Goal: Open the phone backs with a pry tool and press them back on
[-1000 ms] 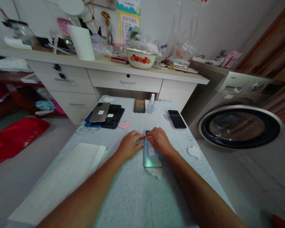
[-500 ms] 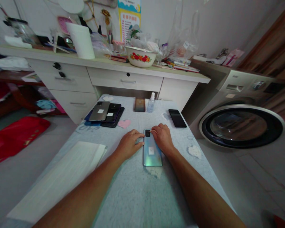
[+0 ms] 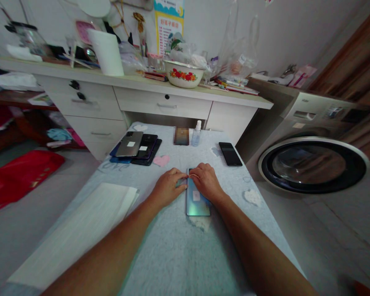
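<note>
A light blue-green smartphone lies back up on the cloth-covered table, a small white label on its back. My left hand rests at its left edge, with thumb and forefinger against the upper side. Across the phone's upper part lies my right hand, its fingers bent and pressed together over the camera block. The camera block is mostly covered by those fingers. Whatever the right fingertips may pinch is too small or hidden to make out.
Stacked phones lie at the back left, and a black phone at the right edge. A spray bottle stands at the back beside a blurred-out item. A white sheet lies left; a washing machine stands right.
My right hand has slid left over the phone's camera block, from the right edge towards my left fingertips. The left hand and the phone have stayed in place.
</note>
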Tool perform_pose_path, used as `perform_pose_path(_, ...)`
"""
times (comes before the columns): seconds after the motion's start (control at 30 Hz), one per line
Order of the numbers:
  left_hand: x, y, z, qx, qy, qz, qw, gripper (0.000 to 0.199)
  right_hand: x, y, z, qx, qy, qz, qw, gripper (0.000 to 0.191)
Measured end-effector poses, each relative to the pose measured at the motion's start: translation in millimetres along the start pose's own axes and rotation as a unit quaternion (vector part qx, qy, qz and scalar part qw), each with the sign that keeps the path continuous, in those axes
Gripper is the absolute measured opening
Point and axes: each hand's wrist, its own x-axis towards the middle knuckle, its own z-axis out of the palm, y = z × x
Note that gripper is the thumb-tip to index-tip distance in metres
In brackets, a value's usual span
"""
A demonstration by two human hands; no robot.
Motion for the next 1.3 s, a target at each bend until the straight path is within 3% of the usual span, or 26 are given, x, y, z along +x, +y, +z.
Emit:
perform_pose_path(0.3, -0.7, -1.0, 0.4, -0.004, 0.003, -0.005, 1.000, 0.029, 4.6, 2.9, 2.5, -0.041, 0.026, 0.099, 0.994, 0.023)
perform_pose_path(0.7, -0.5, -1.0, 0.0, -0.005, 0.006, 0.000, 1.000, 0.028, 0.9, 2.9, 2.1, 0.010, 0.000, -0.002, 1.000, 0.020)
perform_pose_path(1.07, -0.9, 5.4, -4.1, 0.002, -0.004, -0.010, 1.000, 0.028, 4.4, 0.3, 5.3, -0.025, 0.030, 0.077, 0.996, 0.022)
perform_pose_path(1.3, -0.5, 2.7, -2.1, -0.004, 0.000, -0.005, 1.000, 0.028, 2.0, 0.4, 2.7, -0.008, 0.016, 0.039, 0.999, 0.021)
